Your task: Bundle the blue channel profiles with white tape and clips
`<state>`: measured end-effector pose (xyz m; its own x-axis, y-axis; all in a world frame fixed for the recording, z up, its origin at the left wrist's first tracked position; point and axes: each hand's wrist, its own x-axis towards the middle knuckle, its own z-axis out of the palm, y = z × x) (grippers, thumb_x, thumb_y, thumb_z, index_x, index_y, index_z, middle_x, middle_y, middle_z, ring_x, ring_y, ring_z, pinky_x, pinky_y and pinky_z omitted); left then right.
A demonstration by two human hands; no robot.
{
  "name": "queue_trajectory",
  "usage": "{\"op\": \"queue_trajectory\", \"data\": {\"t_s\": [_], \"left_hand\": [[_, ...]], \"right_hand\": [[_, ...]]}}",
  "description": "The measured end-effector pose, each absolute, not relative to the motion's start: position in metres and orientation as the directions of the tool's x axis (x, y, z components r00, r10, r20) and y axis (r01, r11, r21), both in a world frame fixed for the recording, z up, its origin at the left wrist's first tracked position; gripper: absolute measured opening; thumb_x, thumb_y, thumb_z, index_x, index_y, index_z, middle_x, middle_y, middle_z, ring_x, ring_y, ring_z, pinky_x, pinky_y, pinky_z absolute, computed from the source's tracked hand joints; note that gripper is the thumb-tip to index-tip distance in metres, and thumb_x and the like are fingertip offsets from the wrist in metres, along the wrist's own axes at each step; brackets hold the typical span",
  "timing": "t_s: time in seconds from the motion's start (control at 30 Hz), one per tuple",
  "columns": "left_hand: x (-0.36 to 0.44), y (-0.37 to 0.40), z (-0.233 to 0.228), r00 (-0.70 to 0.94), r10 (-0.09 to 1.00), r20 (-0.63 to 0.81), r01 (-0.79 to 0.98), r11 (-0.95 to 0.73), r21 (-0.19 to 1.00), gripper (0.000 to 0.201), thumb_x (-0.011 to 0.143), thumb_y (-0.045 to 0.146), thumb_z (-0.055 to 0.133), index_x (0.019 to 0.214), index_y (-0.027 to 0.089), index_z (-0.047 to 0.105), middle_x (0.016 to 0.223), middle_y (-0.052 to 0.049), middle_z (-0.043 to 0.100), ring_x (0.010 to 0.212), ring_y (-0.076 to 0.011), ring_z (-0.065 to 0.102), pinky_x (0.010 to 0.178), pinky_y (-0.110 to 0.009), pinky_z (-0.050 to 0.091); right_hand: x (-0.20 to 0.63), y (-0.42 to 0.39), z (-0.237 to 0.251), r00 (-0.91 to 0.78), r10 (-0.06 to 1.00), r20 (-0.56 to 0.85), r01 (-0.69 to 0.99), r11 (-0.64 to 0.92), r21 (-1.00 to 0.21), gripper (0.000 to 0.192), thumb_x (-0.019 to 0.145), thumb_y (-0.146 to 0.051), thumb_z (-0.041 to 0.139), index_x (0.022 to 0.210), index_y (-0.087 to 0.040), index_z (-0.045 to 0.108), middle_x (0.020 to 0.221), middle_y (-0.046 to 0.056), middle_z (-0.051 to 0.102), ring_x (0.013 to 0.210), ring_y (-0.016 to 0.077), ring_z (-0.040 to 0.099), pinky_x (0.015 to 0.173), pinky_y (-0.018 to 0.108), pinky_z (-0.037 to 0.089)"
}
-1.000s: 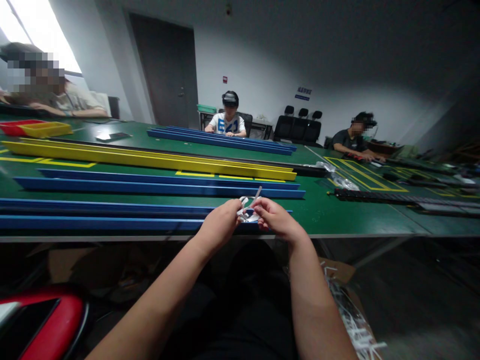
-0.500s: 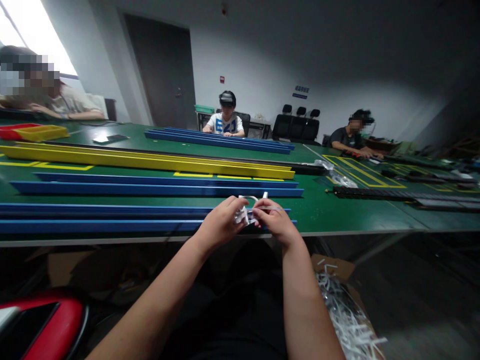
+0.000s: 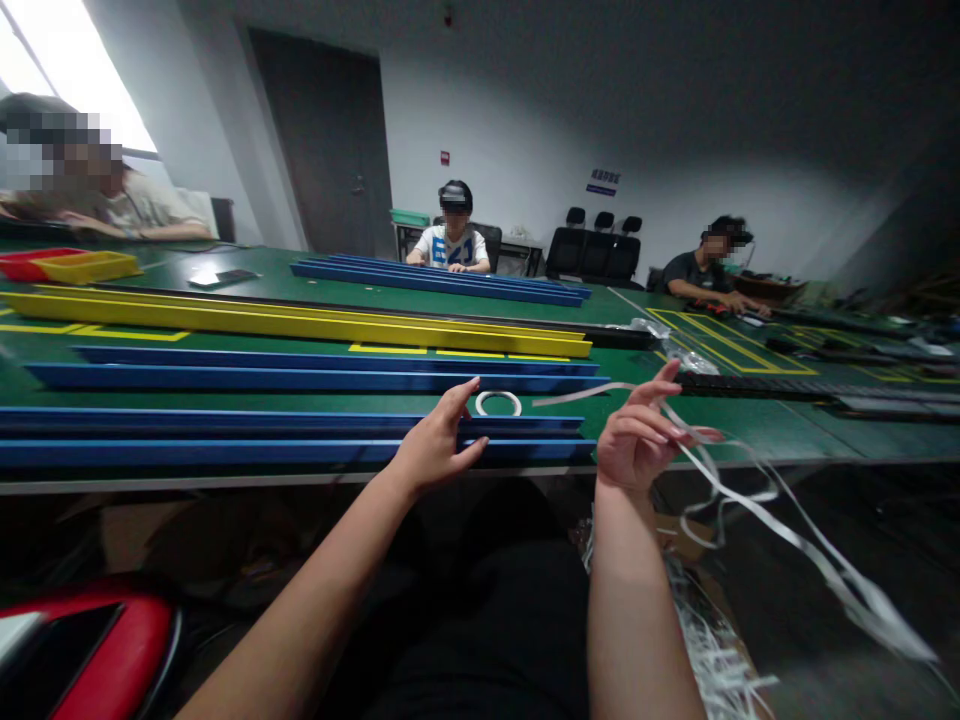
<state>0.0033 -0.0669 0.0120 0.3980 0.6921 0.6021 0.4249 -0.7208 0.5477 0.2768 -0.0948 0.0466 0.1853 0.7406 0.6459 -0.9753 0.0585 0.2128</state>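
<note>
My left hand (image 3: 439,448) hovers at the near table edge with fingers apart, holding nothing. Just beyond its fingertips a small white ring (image 3: 498,402) lies by the nearest blue rail (image 3: 225,432). My right hand (image 3: 637,438) is raised past the rail's right end, fingers loosely spread. Long white strips (image 3: 757,500) drape across its fingertips and trail, blurred, down to the right over the table edge. One strip end sticks out leftward toward the ring.
More blue rails (image 3: 315,368) and a yellow rail (image 3: 300,322) run across the green table (image 3: 675,425). A cardboard box of white strip scraps (image 3: 709,655) sits on the floor by my right knee. Black strips (image 3: 787,390) lie at right. Three other people sit at the tables.
My hands were together working a bundle of white strips. They have parted: the right hand swung right with the strips trailing, and the white ring now lies on the table.
</note>
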Motion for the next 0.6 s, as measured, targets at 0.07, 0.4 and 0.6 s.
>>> {"op": "queue_trajectory", "data": {"t_s": [0.07,0.4,0.6], "left_hand": [[0.004,-0.065,0.009,0.389,0.692,0.608,0.464,-0.718,0.519,0.08,0.081,0.027,0.06,0.15,0.029,0.019,0.139,-0.01,0.047,0.095,-0.0164,0.058,0.088,-0.034,0.05],[0.004,-0.068,0.008,0.429,0.701,0.57,0.623,-0.686,0.375,0.062,0.085,0.029,0.054,0.143,0.031,0.035,0.137,-0.004,0.05,0.092,-0.0154,0.061,0.083,-0.031,0.052],[0.004,-0.068,0.006,0.448,0.693,0.565,0.664,-0.681,0.309,0.049,0.086,0.031,0.052,0.135,0.029,0.046,0.135,-0.003,0.053,0.106,-0.019,0.06,0.085,-0.03,0.051]], "right_hand": [[0.276,-0.092,0.05,0.265,0.813,0.519,-0.962,0.258,0.087,0.044,0.087,-0.046,0.049,0.128,-0.03,0.05,0.106,0.006,0.062,0.056,0.0096,0.053,0.044,0.024,0.044],[0.278,-0.087,0.05,0.812,0.46,0.359,-0.254,0.833,-0.492,0.045,0.077,-0.031,0.039,0.119,-0.024,0.053,0.054,-0.01,0.032,0.038,0.0076,0.02,0.035,0.019,0.02],[0.27,-0.097,0.066,0.88,0.168,0.445,0.086,0.864,-0.496,0.054,0.077,-0.022,0.039,0.13,-0.025,0.045,0.06,-0.007,0.037,0.041,0.007,0.029,0.037,0.018,0.021]]}}
